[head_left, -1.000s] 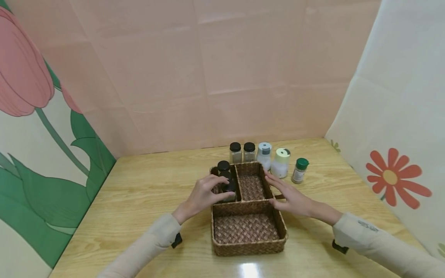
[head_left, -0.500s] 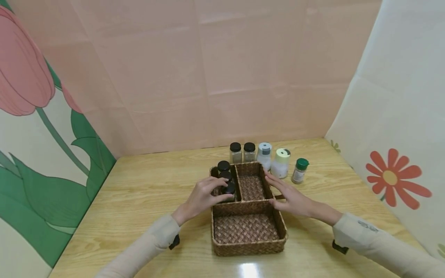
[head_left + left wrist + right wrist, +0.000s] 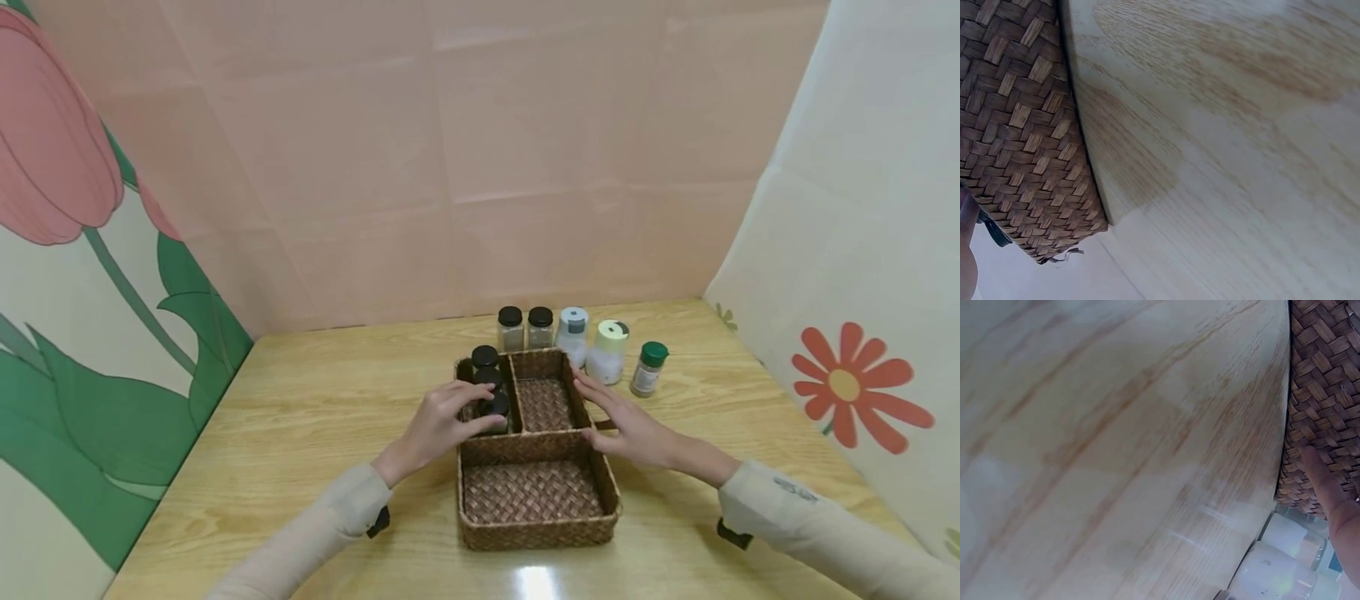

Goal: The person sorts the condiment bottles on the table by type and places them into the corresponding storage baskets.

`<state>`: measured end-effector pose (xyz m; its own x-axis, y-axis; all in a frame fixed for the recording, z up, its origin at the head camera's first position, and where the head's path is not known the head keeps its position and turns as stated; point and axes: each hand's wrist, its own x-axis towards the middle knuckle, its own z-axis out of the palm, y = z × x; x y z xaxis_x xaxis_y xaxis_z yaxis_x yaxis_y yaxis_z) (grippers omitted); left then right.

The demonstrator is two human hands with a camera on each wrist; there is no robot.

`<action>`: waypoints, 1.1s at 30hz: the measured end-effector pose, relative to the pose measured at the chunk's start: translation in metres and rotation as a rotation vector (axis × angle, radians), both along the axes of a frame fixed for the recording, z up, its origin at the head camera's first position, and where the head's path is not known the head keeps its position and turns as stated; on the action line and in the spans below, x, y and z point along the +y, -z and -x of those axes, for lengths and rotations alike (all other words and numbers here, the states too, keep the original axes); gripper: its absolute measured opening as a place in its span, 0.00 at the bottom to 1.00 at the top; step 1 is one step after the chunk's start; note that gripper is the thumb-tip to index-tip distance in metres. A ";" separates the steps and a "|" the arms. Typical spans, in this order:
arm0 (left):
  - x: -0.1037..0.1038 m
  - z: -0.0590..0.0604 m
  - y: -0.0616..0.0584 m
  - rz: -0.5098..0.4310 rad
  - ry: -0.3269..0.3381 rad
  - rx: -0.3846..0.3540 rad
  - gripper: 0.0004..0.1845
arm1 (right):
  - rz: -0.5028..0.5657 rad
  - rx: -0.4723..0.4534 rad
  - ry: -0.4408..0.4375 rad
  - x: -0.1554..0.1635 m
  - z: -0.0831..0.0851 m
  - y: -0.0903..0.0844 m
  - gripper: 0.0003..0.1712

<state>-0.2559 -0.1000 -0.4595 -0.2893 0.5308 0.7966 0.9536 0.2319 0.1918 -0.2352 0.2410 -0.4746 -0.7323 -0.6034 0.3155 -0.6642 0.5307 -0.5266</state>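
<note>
Little has shifted: our left hand [image 3: 438, 423] still grips the third jar [image 3: 495, 412] in the basket [image 3: 536, 533]. Our right hand [image 3: 626, 425] rests flat against its side. Five bottles [image 3: 573, 333] remain outside.

Wooden table [image 3: 315, 417] — woven basket [image 3: 536, 533], five jars [image 3: 572, 333] behind.

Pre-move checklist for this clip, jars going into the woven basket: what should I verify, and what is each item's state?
1. Left hand grips the black-lidded jar: ok.
2. Jar sits inside the back-left compartment: ok.
3. Right hand rests flat on the woven basket side: ok.
4. Back-right compartment free: ok.
5. Five jars upright behind the basket: ok.
6. Held jar's base seated: cannot tell.
</note>
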 end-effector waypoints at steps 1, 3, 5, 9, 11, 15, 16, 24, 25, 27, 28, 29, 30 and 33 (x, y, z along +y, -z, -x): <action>0.000 0.000 0.000 0.001 -0.001 -0.001 0.21 | -0.001 0.004 0.000 0.000 0.000 0.000 0.43; 0.001 -0.001 -0.001 0.004 -0.003 -0.003 0.21 | -0.001 0.007 -0.003 0.001 0.000 0.000 0.43; 0.001 -0.001 -0.001 0.006 -0.005 -0.005 0.20 | 0.002 0.002 -0.006 0.001 0.000 0.001 0.43; 0.001 -0.002 -0.001 0.007 -0.014 -0.011 0.18 | -0.001 -0.005 -0.007 0.001 0.000 0.001 0.43; 0.001 -0.002 -0.001 0.008 -0.018 -0.014 0.18 | -0.008 -0.003 -0.005 0.001 0.001 0.001 0.43; 0.002 -0.002 -0.002 0.011 -0.029 -0.018 0.17 | -0.034 0.016 -0.010 0.003 0.002 -0.002 0.43; 0.002 -0.002 -0.003 0.012 -0.030 -0.019 0.17 | -0.041 0.024 -0.014 0.003 0.003 -0.003 0.44; 0.000 -0.004 -0.007 0.023 -0.051 -0.039 0.16 | -0.123 0.036 -0.042 0.007 0.006 -0.015 0.43; 0.000 -0.004 -0.007 0.026 -0.054 -0.039 0.16 | -0.138 0.031 -0.045 0.008 0.006 -0.017 0.43; 0.000 -0.004 -0.007 0.031 -0.058 -0.037 0.15 | -0.167 0.017 -0.045 0.009 0.007 -0.021 0.44; 0.000 -0.004 -0.007 0.031 -0.060 -0.035 0.15 | -0.181 0.012 -0.047 0.009 0.007 -0.023 0.45; 0.000 -0.004 -0.007 0.032 -0.062 -0.034 0.15 | -0.191 0.000 -0.050 0.009 0.008 -0.025 0.45; 0.000 -0.004 -0.007 0.031 -0.063 -0.034 0.15 | -0.189 -0.020 -0.061 0.009 0.009 -0.027 0.46; 0.000 -0.004 -0.007 0.026 -0.066 -0.033 0.14 | -0.189 -0.075 -0.086 0.009 0.012 -0.033 0.47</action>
<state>-0.2521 -0.0997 -0.4525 -0.3504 0.5303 0.7721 0.9293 0.2993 0.2162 -0.2469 0.2503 -0.4414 -0.6929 -0.7079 0.1372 -0.6737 0.5678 -0.4729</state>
